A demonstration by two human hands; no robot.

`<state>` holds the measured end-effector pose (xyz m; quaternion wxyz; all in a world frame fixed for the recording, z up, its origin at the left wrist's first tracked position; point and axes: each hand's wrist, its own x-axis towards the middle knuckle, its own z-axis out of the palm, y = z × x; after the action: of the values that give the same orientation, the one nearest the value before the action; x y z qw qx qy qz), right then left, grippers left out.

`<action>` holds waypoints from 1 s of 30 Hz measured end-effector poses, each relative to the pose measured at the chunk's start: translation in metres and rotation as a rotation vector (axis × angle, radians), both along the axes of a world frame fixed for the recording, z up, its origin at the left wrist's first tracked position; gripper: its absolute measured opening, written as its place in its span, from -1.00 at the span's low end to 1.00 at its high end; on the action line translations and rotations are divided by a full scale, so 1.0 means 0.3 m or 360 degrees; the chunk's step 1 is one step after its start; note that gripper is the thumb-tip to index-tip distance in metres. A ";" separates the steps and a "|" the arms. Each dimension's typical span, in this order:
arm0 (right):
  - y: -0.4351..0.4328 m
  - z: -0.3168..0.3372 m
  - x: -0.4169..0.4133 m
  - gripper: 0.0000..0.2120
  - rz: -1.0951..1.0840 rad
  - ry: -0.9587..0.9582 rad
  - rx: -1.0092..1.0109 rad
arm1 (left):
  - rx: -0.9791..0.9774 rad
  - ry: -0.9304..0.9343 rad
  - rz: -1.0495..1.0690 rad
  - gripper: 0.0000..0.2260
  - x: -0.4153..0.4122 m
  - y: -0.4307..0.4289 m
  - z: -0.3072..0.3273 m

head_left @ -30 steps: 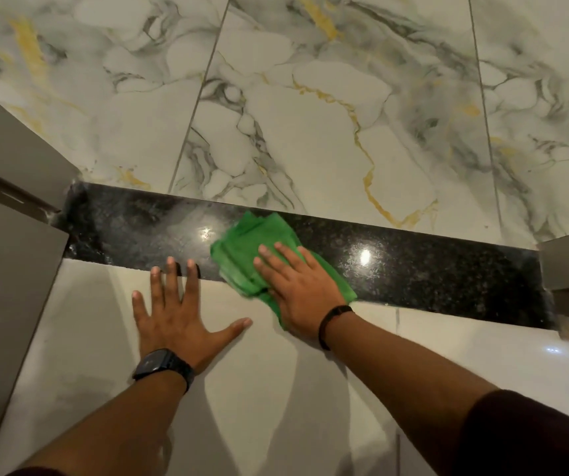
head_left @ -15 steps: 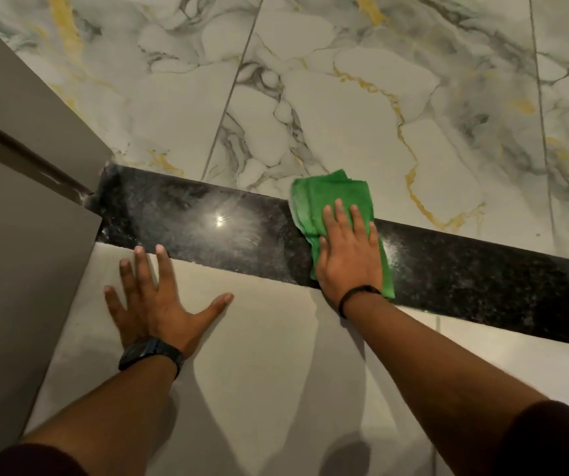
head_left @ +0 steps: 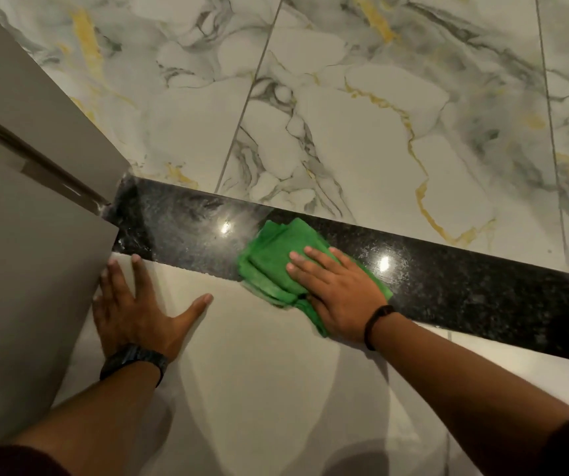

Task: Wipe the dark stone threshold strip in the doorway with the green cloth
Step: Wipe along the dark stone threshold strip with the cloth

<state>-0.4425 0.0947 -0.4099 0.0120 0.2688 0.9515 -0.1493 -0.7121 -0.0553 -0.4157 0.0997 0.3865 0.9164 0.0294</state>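
The dark speckled stone threshold strip [head_left: 465, 286] runs from the door frame at the left down to the right edge. A folded green cloth [head_left: 276, 255] lies across the strip near its middle, its near edge hanging over onto the pale tile. My right hand [head_left: 338, 290] presses flat on the cloth, fingers pointing left. My left hand [head_left: 135, 310] rests flat on the pale tile below the strip's left end, fingers spread, a dark watch on its wrist. Smeared streaks show on the strip left of the cloth.
A grey door frame [head_left: 28, 235] rises at the left, touching the strip's end and close to my left hand. Veined marble tiles [head_left: 345, 115] lie beyond the strip. Glossy pale floor tile [head_left: 259, 389] lies under my arms.
My right hand has slid the cloth back toward me and turned it leftward, from overlapping the marble to overlapping the near tile. My left hand now sits closer to the door frame.
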 end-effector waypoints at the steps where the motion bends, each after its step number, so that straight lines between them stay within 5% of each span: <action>1: 0.010 -0.003 -0.009 -0.50 -0.0110 -0.0001 0.0027 | 0.0023 -0.0002 -0.0001 0.14 -0.010 -0.002 0.001; 5: 0.059 -0.010 -0.148 -0.51 -0.0703 0.0020 0.0060 | 0.0021 -0.0007 -0.0040 0.13 -0.011 0.002 -0.011; 8: 0.063 -0.008 -0.335 -0.48 -0.0827 -0.0016 0.0048 | 0.0013 -0.0011 -0.0043 0.12 -0.014 0.003 -0.012; 13: -0.021 0.000 -0.522 -0.42 -0.0251 -0.0066 0.0079 | -0.0005 -0.0020 -0.0064 0.14 -0.019 0.001 0.000; 19: -0.023 0.003 -0.303 -0.47 0.0209 -0.0001 -0.0056 | 0.0015 -0.0052 -0.0084 0.17 -0.023 -0.002 0.005; 26: 0.044 -0.002 -0.346 -0.51 -0.0555 0.0037 0.0024 | 0.0012 -0.0052 -0.0083 0.18 -0.026 -0.002 -0.010; 30: 0.054 -0.008 -0.537 -0.48 -0.0636 -0.0033 0.0052 | -0.0002 -0.0048 -0.0063 0.18 -0.026 0.003 -0.009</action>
<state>-0.6038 0.1110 -0.4123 -0.0124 0.4541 0.8812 -0.1305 -0.7198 -0.0542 -0.4183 0.1143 0.4041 0.9070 0.0328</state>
